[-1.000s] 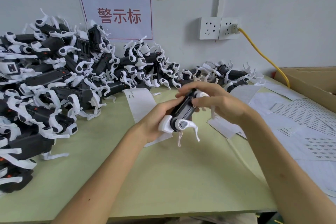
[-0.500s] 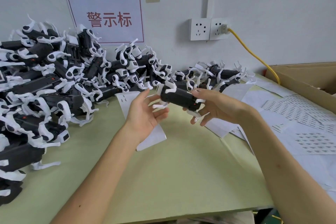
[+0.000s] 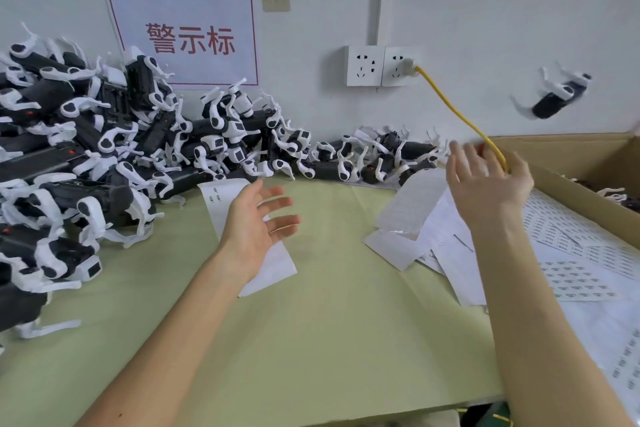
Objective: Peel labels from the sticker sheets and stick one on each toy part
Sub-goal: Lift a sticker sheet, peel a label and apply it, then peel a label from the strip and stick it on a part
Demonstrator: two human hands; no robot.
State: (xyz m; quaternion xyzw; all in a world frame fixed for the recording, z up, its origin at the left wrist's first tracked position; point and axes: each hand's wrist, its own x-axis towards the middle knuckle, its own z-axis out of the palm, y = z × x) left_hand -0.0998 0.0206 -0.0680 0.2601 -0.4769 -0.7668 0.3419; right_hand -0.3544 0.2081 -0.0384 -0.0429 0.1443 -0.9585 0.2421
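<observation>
The toy part (image 3: 554, 99) that lay in the right hand a moment ago is out of both hands now. It is blurred in mid-air against the wall, above the far end of the cardboard box (image 3: 568, 152).

Nearest, the green table (image 3: 311, 350) shows a broad bare stretch from its front edge up to the hands. The left hand (image 3: 258, 218) hangs palm up with fingers spread, holding nothing. It is over a narrow sticker strip (image 3: 220, 199) that runs out from under it at both ends. The right hand (image 3: 486, 184) is raised, fingers straight and loose, and also holds nothing.

Loose sticker sheets (image 3: 568, 253) overlap along the table's right side, up against the box's long wall. At left, the heap of toy parts (image 3: 86, 149) fills the table's left edge and runs back along the wall. A yellow cable (image 3: 450, 104) slants down from the wall socket (image 3: 377, 66), crossing the right hand in view.
</observation>
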